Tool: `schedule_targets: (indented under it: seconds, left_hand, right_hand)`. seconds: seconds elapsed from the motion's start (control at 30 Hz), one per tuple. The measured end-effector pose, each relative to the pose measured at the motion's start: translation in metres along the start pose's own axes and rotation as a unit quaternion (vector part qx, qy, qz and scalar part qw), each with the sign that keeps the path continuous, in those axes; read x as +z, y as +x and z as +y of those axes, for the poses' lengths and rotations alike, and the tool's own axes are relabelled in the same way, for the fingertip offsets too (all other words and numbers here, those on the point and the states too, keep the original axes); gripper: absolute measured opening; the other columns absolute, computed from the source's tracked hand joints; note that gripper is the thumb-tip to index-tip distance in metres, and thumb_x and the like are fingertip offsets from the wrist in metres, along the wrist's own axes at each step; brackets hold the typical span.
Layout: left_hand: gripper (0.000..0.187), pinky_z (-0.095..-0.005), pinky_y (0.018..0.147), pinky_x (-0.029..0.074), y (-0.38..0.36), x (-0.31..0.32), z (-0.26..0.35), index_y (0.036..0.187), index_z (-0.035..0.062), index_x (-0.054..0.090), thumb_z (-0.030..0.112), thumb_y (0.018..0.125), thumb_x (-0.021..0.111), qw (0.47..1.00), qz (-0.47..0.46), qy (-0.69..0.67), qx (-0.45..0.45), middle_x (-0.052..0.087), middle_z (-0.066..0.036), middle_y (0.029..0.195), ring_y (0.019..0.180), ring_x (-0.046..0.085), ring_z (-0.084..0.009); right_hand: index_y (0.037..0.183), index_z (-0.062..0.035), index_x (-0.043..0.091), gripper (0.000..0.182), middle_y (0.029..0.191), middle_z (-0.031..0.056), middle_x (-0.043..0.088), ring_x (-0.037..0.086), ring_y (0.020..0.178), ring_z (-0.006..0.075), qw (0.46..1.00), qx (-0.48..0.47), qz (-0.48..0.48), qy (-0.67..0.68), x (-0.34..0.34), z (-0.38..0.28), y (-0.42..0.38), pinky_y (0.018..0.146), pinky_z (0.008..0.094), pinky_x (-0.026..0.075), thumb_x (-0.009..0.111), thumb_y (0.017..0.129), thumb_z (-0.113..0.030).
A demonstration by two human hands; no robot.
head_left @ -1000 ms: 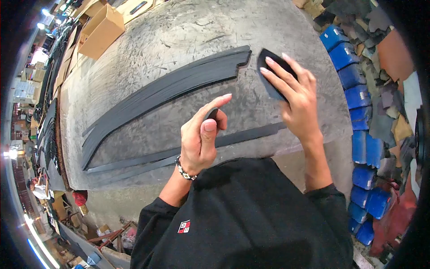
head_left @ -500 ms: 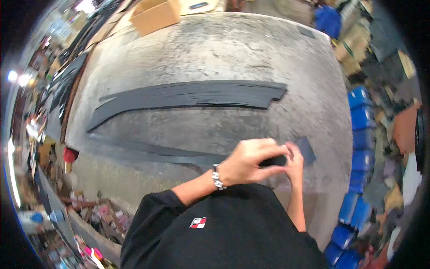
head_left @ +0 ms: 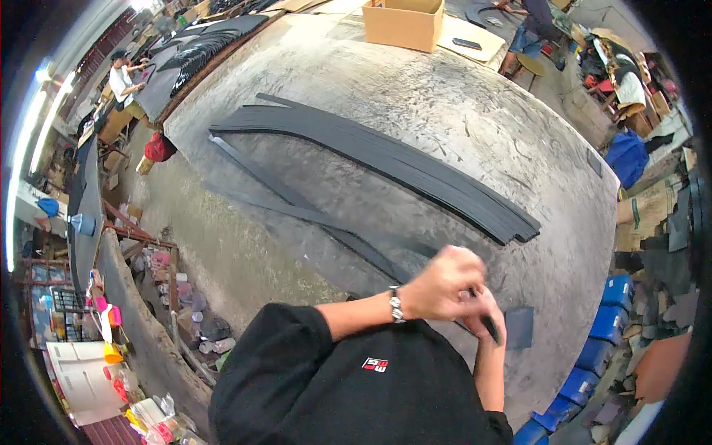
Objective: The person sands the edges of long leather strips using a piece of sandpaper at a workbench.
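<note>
My left hand (head_left: 445, 285), with a metal bracelet at the wrist, is closed with its fingers curled, close against my right hand. A long dark strip (head_left: 297, 211), blurred by motion, runs from the far left up to it. My right hand (head_left: 486, 315) has its fingers bent around a dark end of strip material, mostly hidden by the hands. A second dark strip (head_left: 252, 167) lies slanting on the table and passes under the first. Beyond the hands rests a stack of long dark strips (head_left: 386, 163). Beside my right hand lies a small dark square piece (head_left: 519, 327).
The worn grey table (head_left: 564, 193) carries a cardboard box (head_left: 404, 26) and a phone-like dark object (head_left: 466, 44) at its far edge. Blue bins (head_left: 606, 322) line the right side. A person (head_left: 122, 78) works at another table far left; another is at the top right.
The view has turned, so the stack now slants down to the right. My hands stay close together, and the strip at my left hand has swung apart from the other strip.
</note>
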State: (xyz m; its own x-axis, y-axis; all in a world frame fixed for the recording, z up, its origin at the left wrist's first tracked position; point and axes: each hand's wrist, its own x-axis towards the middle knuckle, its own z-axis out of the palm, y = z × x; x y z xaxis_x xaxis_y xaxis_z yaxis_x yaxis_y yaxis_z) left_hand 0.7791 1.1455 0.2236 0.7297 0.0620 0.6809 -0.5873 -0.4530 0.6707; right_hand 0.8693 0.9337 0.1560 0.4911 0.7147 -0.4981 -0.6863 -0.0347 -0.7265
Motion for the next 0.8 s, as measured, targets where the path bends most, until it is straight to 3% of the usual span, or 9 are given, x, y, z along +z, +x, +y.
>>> schedule_targets:
  seconds: [0.1, 0.17, 0.2, 0.27, 0.4, 0.43, 0.53, 0.73, 0.8]
  left_hand:
    - [0.044, -0.0387, 0.059, 0.043, -0.039, -0.044, -0.010, 0.074, 0.0051, 0.055, 0.034, 0.099, 0.076, 0.944, 0.120, 0.077, -0.296, 0.053, -0.011, 0.072, 0.064, 0.056, -0.0300]
    - [0.043, -0.0486, 0.083, 0.049, -0.081, -0.054, -0.035, 0.094, 0.0052, 0.065, 0.047, 0.104, 0.066, 0.878, 0.034, 0.322, -0.353, 0.067, -0.013, 0.092, 0.093, 0.063, -0.0336]
    - [0.060, -0.0568, 0.109, 0.042, -0.103, -0.048, -0.052, 0.137, 0.0054, 0.063, 0.056, 0.105, 0.059, 0.826, 0.015, 0.404, -0.393, 0.064, -0.021, 0.136, 0.133, 0.054, -0.0399]
    - [0.080, -0.0638, 0.124, 0.027, -0.160, -0.046, -0.102, 0.164, 0.0079, 0.041, 0.061, 0.106, 0.053, 0.796, -0.007, 0.498, -0.344, 0.040, -0.024, 0.166, 0.156, 0.032, -0.0425]
    - [0.079, -0.0670, 0.129, 0.015, -0.211, -0.043, -0.139, 0.166, 0.0080, 0.039, 0.060, 0.107, 0.051, 0.796, -0.032, 0.467, -0.384, 0.032, -0.025, 0.172, 0.164, 0.021, -0.0409]
    - [0.079, -0.0659, 0.130, 0.014, -0.209, -0.042, -0.139, 0.167, 0.0082, 0.039, 0.059, 0.107, 0.051, 0.795, -0.032, 0.469, -0.385, 0.032, -0.024, 0.173, 0.164, 0.021, -0.0396]
    - [0.079, -0.0644, 0.130, 0.015, -0.208, -0.045, -0.137, 0.167, 0.0082, 0.039, 0.058, 0.106, 0.053, 0.809, -0.031, 0.443, -0.386, 0.032, -0.024, 0.173, 0.165, 0.021, -0.0390]
    - [0.072, -0.0581, 0.133, 0.015, -0.206, -0.062, -0.131, 0.159, 0.0048, 0.050, 0.044, 0.101, 0.066, 0.842, 0.001, 0.322, -0.433, 0.035, -0.022, 0.172, 0.165, 0.020, -0.0369]
    - [0.059, -0.0548, 0.127, 0.033, -0.208, -0.064, -0.133, 0.146, 0.0022, 0.062, 0.041, 0.102, 0.066, 0.866, 0.111, 0.287, -0.395, 0.058, -0.020, 0.154, 0.152, 0.045, -0.0368]
  right_hand:
    - [0.105, -0.0067, 0.061, 0.018, 0.099, 0.0210, 0.078, 0.078, 0.085, 0.0302, 0.995, -0.034, -0.086, 0.022, 0.010, -0.026, -0.003, 0.069, 0.0396, 0.063, 0.069, 0.099, -0.022]
    - [0.103, -0.0067, 0.060, 0.013, 0.099, 0.0200, 0.079, 0.078, 0.085, 0.0284, 0.996, -0.009, -0.045, -0.075, 0.024, -0.041, 0.004, 0.070, 0.0390, 0.062, 0.067, 0.099, -0.017]
    - [0.102, -0.0067, 0.060, 0.011, 0.099, 0.0194, 0.079, 0.078, 0.086, 0.0276, 0.992, 0.008, -0.026, -0.125, 0.028, -0.046, 0.006, 0.070, 0.0387, 0.062, 0.066, 0.099, -0.015]
    - [0.106, -0.0034, 0.063, 0.008, 0.102, 0.0167, 0.081, 0.079, 0.088, 0.0230, 0.941, -0.024, 0.051, -0.334, 0.002, -0.011, 0.037, 0.076, 0.0349, 0.059, 0.062, 0.100, -0.009]
    - [0.126, -0.0039, 0.067, 0.030, 0.110, 0.0150, 0.080, 0.077, 0.101, 0.0307, 0.804, -0.162, 0.127, -0.557, 0.015, 0.022, 0.070, 0.092, 0.0393, 0.058, 0.065, 0.097, -0.011]
    - [0.138, -0.0063, 0.064, 0.043, 0.140, 0.0171, 0.070, 0.066, 0.129, 0.0354, 0.745, -0.217, 0.124, -0.618, 0.009, 0.034, 0.088, 0.108, 0.0455, 0.052, 0.065, 0.095, -0.011]
    - [0.155, -0.0100, 0.052, 0.061, 0.168, 0.0142, 0.044, 0.038, 0.155, 0.0369, 0.594, -0.311, 0.117, -0.733, 0.035, 0.034, 0.141, 0.123, 0.0530, 0.035, 0.069, 0.097, -0.016]
    - [0.140, -0.0061, 0.062, 0.042, 0.156, 0.0160, 0.056, 0.047, 0.149, 0.0339, 0.519, -0.333, 0.076, -0.784, 0.042, 0.062, 0.223, 0.122, 0.0553, 0.032, 0.069, 0.100, -0.017]
    - [0.128, -0.0043, 0.065, 0.030, 0.145, 0.0160, 0.061, 0.054, 0.138, 0.0339, 0.491, -0.349, 0.069, -0.795, 0.043, 0.062, 0.222, 0.120, 0.0548, 0.034, 0.065, 0.100, -0.014]
